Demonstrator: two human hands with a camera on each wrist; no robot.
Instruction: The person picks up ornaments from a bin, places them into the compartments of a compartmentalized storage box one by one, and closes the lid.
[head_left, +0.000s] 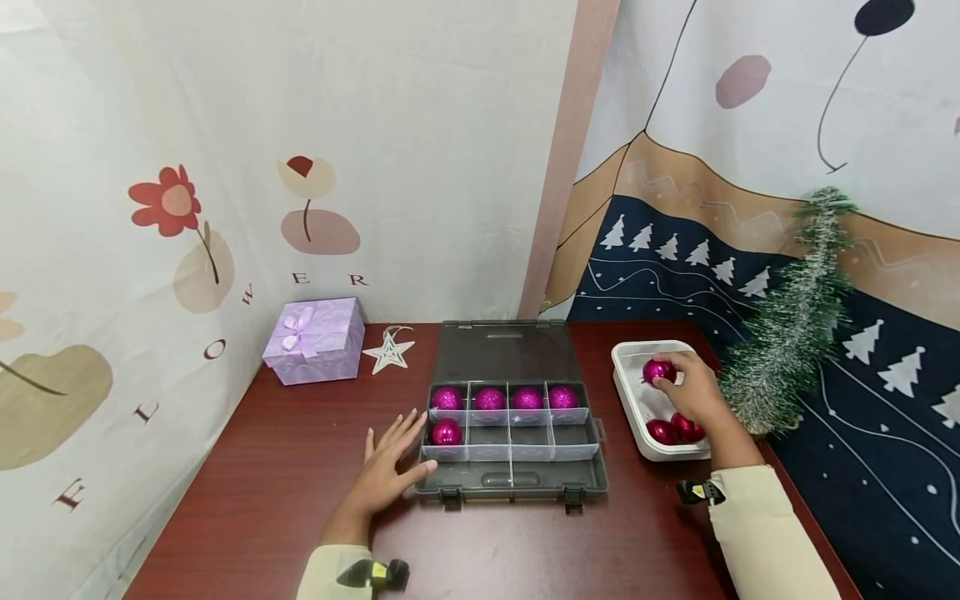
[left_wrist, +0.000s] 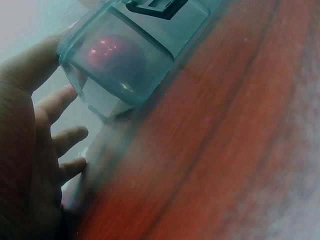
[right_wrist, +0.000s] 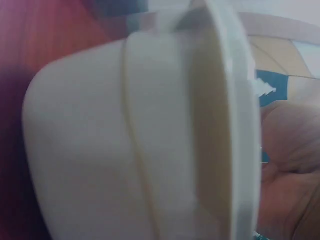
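A dark see-through organizer box [head_left: 510,477] lies with its lid folded back. Glittery magenta Christmas balls [head_left: 490,398] fill the four compartments of its back row. One shiny magenta ball [head_left: 446,432] sits in the leftmost compartment of the middle row. My left hand [head_left: 386,471] rests at the box's left edge with fingers spread and fairly straight. Over the white tray [head_left: 628,408], my right hand [head_left: 693,390] pinches a magenta Christmas ball [head_left: 657,372] between thumb and fingers. More shiny balls [head_left: 662,432] lie at the tray's near end. In the right wrist view the tray wall [right_wrist: 90,130] hides the held ball.
At the back left stand a lilac gift box [head_left: 318,342] with a bow and a white star ornament [head_left: 389,352]. A small frosted artificial tree [head_left: 787,333] rises just right of the tray. Printed cloth [head_left: 450,167] hangs behind the reddish wooden table [head_left: 300,450].
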